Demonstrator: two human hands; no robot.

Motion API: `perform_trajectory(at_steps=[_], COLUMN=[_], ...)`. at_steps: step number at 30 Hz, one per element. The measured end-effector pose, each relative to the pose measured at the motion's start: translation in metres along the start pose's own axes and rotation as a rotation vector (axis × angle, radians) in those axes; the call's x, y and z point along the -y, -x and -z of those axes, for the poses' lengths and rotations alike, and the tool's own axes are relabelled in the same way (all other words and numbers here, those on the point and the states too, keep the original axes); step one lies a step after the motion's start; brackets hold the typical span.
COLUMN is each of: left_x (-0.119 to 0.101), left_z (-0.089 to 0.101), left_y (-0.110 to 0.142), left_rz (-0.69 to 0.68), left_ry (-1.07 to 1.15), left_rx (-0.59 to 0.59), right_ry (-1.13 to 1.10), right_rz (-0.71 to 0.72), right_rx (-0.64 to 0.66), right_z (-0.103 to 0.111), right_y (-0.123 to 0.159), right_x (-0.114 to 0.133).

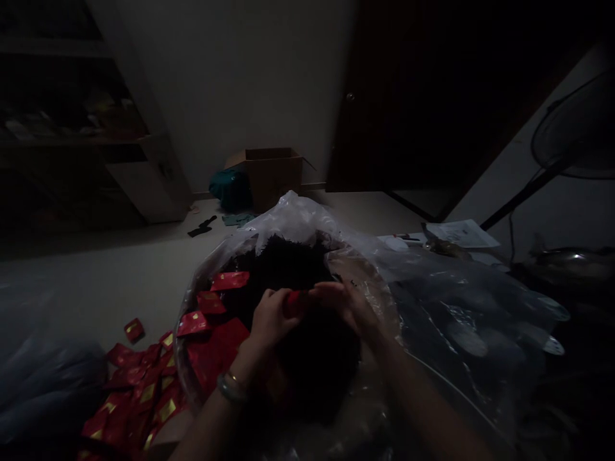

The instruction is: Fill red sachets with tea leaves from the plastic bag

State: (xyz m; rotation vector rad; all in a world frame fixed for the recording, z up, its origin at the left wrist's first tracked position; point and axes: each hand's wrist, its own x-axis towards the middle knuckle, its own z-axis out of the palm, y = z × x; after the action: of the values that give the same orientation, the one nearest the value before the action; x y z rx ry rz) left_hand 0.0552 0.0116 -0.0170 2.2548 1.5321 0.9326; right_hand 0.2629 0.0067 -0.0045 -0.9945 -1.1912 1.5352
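Observation:
My left hand (271, 317) is closed around a small red packet (294, 303), held above a dark, loose, leaf-like heap (314, 358). At the packet's right end is my right hand (343, 304), its fingers together and pointing left; whatever they hold is hidden in the gloom. The heap fills a round container lined with clear plastic (298, 211). Along its left inner side lie several more red packets (193, 323) on a larger red sheet or bag (211, 358). A bracelet (231, 388) circles my left wrist.
Outside the container, many red packets with gold labels (147, 392) are piled at left, one lone packet (134, 330) near them. A cardboard box (275, 179) and a teal bag (230, 189) stand by the wall. Clear plastic (461, 320) spreads right, below a fan (576, 128).

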Motion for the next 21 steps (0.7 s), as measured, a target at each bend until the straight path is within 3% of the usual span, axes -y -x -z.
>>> perform_trajectory(at_steps=[2, 4, 5, 11, 13, 18, 21], left_x=[0.007, 0.016, 0.02, 0.029, 0.028, 0.028, 0.029], left_z=[0.009, 0.015, 0.018, 0.024, 0.024, 0.023, 0.025], left_y=[-0.006, -0.011, -0.013, -0.015, -0.015, -0.015, -0.015], left_rz=[0.074, 0.137, 0.157, 0.184, 0.184, 0.184, 0.176], left_ry=[0.074, 0.144, 0.174, 0.192, 0.192, 0.204, 0.197], left_rx=[-0.081, -0.15, -0.17, -0.233, -0.238, -0.239, -0.253], right_ry=[0.184, 0.546, 0.626, 0.964, 0.978, 0.942, 1.082], right_rz=[-0.037, -0.158, -0.182, -0.395, -0.356, -0.056, -0.212], right_rx=[-0.093, -0.061, -0.048, 0.065, 0.121, 0.209, 0.228], right_z=[0.013, 0.022, 0.023, -0.005, -0.018, -0.03, -0.021], right_y=[-0.007, -0.012, -0.014, -0.012, -0.008, 0.0, 0.002], right_x=[-0.008, -0.021, -0.03, -0.072, -0.076, -0.063, -0.047])
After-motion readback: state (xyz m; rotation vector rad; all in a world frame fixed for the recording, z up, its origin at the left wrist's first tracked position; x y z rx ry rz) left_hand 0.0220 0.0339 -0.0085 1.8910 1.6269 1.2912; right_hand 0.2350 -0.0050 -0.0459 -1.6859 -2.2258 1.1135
